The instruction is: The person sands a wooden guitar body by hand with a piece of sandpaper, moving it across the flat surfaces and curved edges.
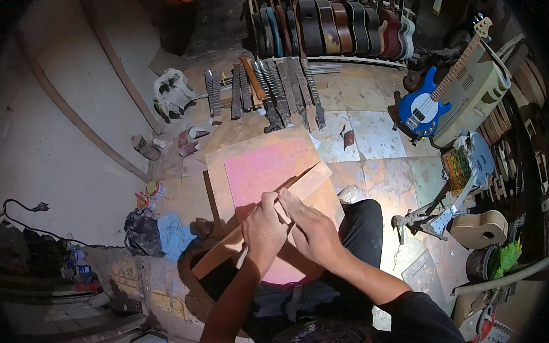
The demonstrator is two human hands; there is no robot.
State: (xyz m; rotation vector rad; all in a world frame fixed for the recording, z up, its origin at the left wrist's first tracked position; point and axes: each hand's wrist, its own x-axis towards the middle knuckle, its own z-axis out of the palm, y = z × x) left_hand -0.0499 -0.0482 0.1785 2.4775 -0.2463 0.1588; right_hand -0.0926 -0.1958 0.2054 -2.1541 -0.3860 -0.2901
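A long pale wooden bar (309,180) lies slantwise before me, its far end up to the right and its near end down to the left. My left hand (264,230) is closed over its middle, knuckles up. Close against it, my right hand (312,229) is also closed at the bar, its fingertips hidden. A small pale edge of wood shows between the two hands; whether it belongs to the bar or is a separate piece, I cannot tell. Beneath lies a pink sheet (252,173) on a larger tan board (217,164) by my legs.
Several guitar necks (269,87) lie on the floor ahead, before a row of guitar bodies (310,28). A blue bass guitar (423,107) leans at right, above a pale acoustic guitar body (470,230). Left are a blue cloth (175,233) and a black bag (143,233).
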